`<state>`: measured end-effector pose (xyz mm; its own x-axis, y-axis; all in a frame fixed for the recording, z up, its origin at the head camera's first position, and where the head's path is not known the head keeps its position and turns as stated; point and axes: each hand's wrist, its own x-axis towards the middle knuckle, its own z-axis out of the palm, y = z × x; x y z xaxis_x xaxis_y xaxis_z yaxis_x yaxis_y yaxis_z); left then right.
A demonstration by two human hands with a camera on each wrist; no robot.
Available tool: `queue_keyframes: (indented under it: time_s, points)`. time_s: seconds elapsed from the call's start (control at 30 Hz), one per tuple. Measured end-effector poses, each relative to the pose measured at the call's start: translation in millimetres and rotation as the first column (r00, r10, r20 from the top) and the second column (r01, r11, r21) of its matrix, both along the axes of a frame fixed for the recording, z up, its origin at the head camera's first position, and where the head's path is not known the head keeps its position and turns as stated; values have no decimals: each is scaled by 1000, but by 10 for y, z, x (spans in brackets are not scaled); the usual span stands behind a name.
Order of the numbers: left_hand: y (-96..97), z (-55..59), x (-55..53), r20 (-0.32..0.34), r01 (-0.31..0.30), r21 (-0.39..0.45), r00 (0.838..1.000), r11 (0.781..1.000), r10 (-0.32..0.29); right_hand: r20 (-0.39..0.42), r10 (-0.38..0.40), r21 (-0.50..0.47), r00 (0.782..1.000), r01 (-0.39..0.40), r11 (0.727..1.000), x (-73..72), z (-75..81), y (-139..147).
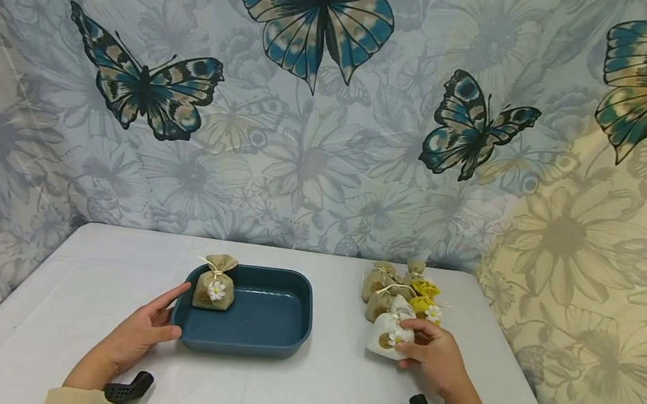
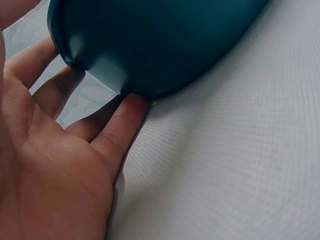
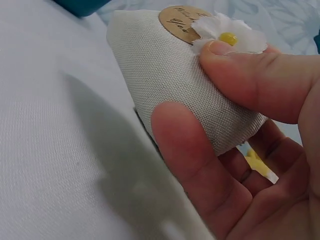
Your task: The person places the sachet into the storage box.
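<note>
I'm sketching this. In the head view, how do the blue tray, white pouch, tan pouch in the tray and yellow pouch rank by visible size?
1. Blue tray
2. White pouch and tan pouch: too alike to rank; right hand partly covers the white
3. Yellow pouch, partly hidden

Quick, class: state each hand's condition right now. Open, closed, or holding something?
Left hand: open, touching the left end of the blue tray.
Right hand: closed, holding the white pouch.
</note>
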<state>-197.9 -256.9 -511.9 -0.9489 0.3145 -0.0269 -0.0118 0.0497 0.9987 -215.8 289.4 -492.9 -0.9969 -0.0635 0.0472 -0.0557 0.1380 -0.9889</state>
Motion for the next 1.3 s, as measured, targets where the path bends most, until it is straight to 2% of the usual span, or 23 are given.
queue_keyframes:
  time_s: [0.27, 0.47, 0.73, 1.0, 1.3]
  points:
    - [-11, -5, -4, 26, -2, -1, 1000, 1000, 2, -24, 8, -27, 1000, -8, 1000, 28, 65, -75]
    - [-12, -21, -16, 27, 7, 7, 1000, 1000, -7, -45, 3, -10, 999, -3, 1000, 65, 146, -153]
    - [-10, -7, -11, 35, 12, 11, 999, 1000, -13, -79, -9, 27, 997, 11, 1000, 145, 372, -329]
    - [-10, 9, 2, 38, 9, 16, 999, 1000, -10, -72, -9, 66, 997, 14, 998, 250, 595, -491]
    - [12, 34, 15, 38, 6, 19, 999, 1000, -7, -125, 27, 31, 992, -24, 999, 409, 902, -769]
